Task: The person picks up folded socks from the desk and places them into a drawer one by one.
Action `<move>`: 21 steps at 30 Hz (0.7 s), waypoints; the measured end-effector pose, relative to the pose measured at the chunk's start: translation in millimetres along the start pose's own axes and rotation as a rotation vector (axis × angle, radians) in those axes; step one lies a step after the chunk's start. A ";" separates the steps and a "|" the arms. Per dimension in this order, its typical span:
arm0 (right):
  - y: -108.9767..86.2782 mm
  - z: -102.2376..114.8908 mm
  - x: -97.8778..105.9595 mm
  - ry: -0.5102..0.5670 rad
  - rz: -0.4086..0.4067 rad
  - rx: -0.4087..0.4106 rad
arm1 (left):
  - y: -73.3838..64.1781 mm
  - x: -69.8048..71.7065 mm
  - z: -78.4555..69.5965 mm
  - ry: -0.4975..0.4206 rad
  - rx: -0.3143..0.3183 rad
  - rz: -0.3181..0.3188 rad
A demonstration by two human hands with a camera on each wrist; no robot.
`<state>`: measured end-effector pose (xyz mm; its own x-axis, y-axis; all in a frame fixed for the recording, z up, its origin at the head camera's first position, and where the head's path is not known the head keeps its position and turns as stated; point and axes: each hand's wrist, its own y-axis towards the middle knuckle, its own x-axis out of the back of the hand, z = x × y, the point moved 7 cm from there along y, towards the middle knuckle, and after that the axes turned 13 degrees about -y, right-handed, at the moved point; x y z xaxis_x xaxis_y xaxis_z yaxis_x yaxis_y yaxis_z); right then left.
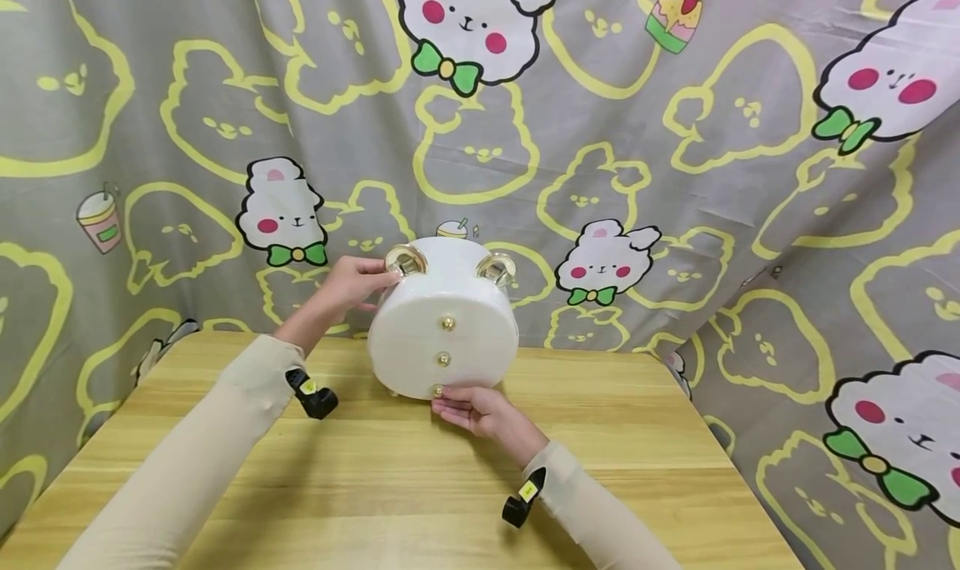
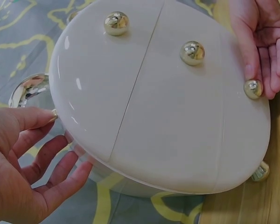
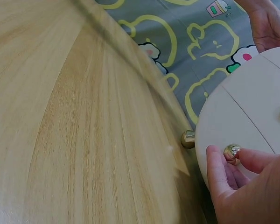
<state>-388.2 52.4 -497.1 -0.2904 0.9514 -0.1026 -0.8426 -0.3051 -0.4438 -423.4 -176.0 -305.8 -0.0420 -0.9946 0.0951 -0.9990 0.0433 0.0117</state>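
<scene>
A white, rounded drawer box (image 1: 405,345) stands on the table, with gold ring-like ears on top and three gold knobs down its front. Thin seams divide the front panel in the left wrist view. My left hand (image 1: 356,285) holds the box at its upper left edge, thumb just below the left gold ear (image 1: 406,260), the other fingers along the side. With thumb and fingers, my right hand (image 1: 480,413) pinches the lowest gold knob (image 3: 232,153). The middle knob (image 2: 192,53) and top knob (image 2: 116,23) are untouched. A small gold foot (image 3: 188,139) shows under the box.
The wooden table (image 1: 360,487) runs under both forearms. Close behind the box hangs a grey curtain (image 1: 480,162) with yellow outlines and cartoon animals. Black wrist cameras (image 1: 315,397) are strapped over the pale sleeves.
</scene>
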 end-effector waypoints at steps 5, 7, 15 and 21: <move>-1.8 1.4 1.4 -0.019 0.008 0.001 | 0.9 -1.7 0.2 0.003 -0.009 -0.007; -2.9 2.4 2.0 -0.035 0.013 0.009 | 0.8 -2.2 0.4 0.005 -0.016 -0.010; -6.5 6.3 2.3 -0.119 0.048 0.026 | -5.0 -4.5 1.8 -0.018 -0.045 -0.019; -15.7 17.9 4.3 -0.253 0.090 0.060 | -15.6 -0.6 1.7 -0.031 -0.105 0.047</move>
